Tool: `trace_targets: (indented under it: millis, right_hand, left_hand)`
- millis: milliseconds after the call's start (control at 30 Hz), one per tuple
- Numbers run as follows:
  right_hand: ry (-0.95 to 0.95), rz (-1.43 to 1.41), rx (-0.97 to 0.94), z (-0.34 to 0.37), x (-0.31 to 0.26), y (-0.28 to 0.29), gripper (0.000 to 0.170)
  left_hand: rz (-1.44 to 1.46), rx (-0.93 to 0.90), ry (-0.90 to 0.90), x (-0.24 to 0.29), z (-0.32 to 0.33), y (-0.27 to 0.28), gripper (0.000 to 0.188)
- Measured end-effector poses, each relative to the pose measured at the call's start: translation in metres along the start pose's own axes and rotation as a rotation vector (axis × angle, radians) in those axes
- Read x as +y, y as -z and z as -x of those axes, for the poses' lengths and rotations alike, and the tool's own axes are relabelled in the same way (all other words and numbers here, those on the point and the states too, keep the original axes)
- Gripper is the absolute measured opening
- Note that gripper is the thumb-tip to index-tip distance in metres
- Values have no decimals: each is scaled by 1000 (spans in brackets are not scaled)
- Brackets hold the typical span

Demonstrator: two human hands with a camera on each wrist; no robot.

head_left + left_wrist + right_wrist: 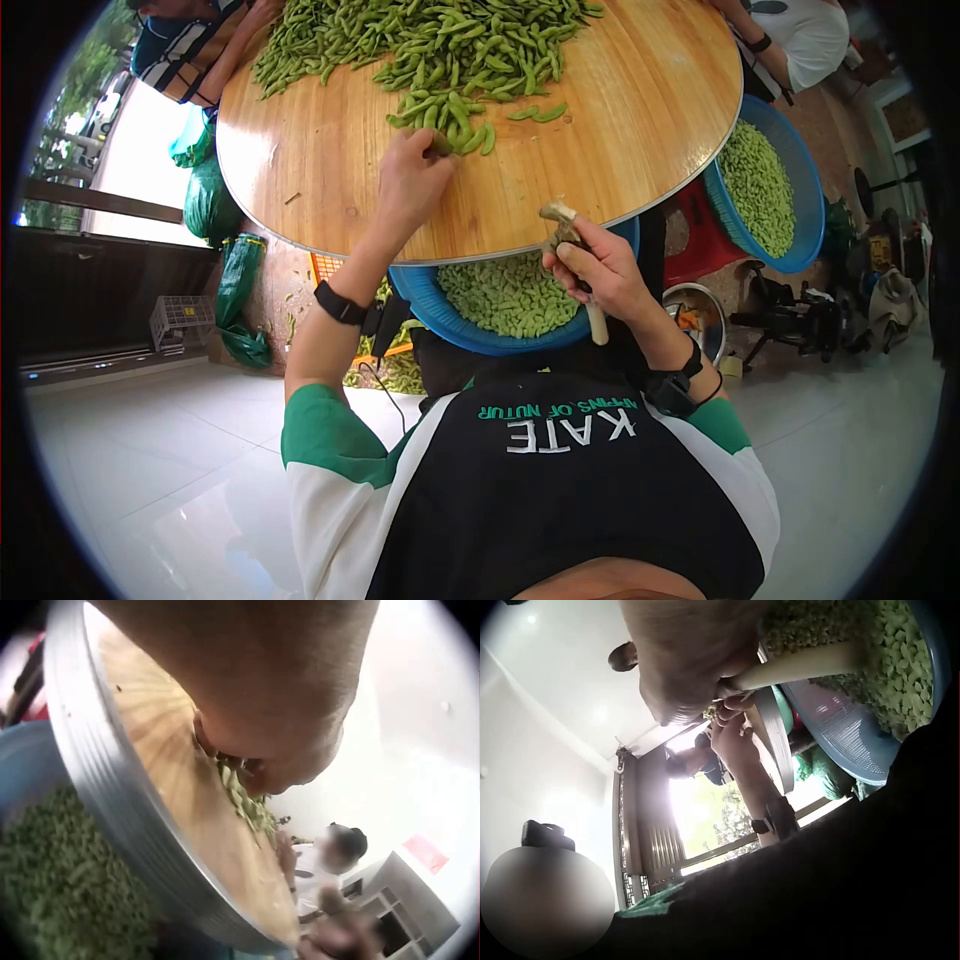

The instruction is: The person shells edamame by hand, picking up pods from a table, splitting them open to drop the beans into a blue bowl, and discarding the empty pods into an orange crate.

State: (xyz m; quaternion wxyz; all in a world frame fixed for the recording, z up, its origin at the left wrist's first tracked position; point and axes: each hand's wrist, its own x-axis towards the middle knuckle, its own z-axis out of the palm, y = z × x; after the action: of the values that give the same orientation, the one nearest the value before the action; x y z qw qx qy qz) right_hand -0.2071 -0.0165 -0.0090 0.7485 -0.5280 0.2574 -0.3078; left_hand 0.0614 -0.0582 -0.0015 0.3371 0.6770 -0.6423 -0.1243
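Green pods [480, 50] lie heaped across the far side of the round wooden table [640, 110]. At the pile's near edge, the left hand [412, 185] has curled fingers around a green pod [440, 144]; the left wrist view shows these fingers low over the pods [244, 801], partly hidden by the palm. Just off the table's near edge, the right hand [605, 272] grips a tool with a pale handle [598, 325], which sticks out below the fist. That handle [802, 666] crosses above a basin of shelled beans in the right wrist view.
A blue basin [425, 305] of shelled beans sits under the table's near edge, between the arms. Another blue basin [812, 215] of beans stands at the right, beside a red stool [703, 240]. A metal bowl [708, 305] is near the right forearm. Two people sit across the table.
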Motion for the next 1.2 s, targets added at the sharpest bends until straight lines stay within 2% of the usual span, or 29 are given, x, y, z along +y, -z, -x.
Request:
trace_targets:
  millis: [33,100,133,167,267,433,500,633,700,767,833,900,933,1000,1100,1167,1200]
  right_hand:
    - [3,-3,5,-3,-1,-1,45]
    - [20,-142,50,-10,-3,-7,42]
    - [17,-143,54,-13,-3,-10,42]
    - [1,-189,43,-16,-3,-12,43]
    - [-11,-264,31,-19,-1,-16,44]
    - [-38,-289,38,-17,2,-16,43]
    - [-56,-331,-51,-17,9,-13,42]
    - [-88,-357,-25,-17,7,-17,41]
    - [-74,-412,-12,-16,5,-20,33]
    - [-73,-445,-32,-16,7,-19,35]
    - [-69,-476,-51,-16,8,-19,37]
    - [-62,-408,-34,-15,7,-19,45]
    - [-61,-407,-35,-15,7,-21,45]
    - [-28,-281,87,-15,6,-26,43]
    - [18,-277,131,-15,12,-28,41]
    - [39,-254,117,-15,19,-22,38]
    - [61,-229,104,-16,22,-19,35]
  left_hand:
    - [-1,-4,-5,6,3,2,10]
    - [754,-204,219,25,19,5,8]
    - [845,-252,315,38,27,6,7]
    - [847,-255,316,43,35,2,7]
    - [1144,-303,430,51,51,-4,7]
    - [1150,-291,377,50,61,-13,8]
    - [1167,-294,369,52,63,-13,9]
    - [1139,-267,356,51,66,-14,11]
    - [1132,-254,351,50,68,-15,11]
    - [1017,-195,298,55,72,-16,12]
    - [1048,-169,292,60,73,-18,12]
    - [1079,-145,287,61,74,-20,11]
    - [1068,-152,298,58,74,-21,11]
    - [1057,-157,308,57,74,-24,10]
    - [1096,-99,272,58,72,-30,8]
    - [1345,-210,500,56,66,-31,7]
    - [1345,-208,500,55,64,-30,7]
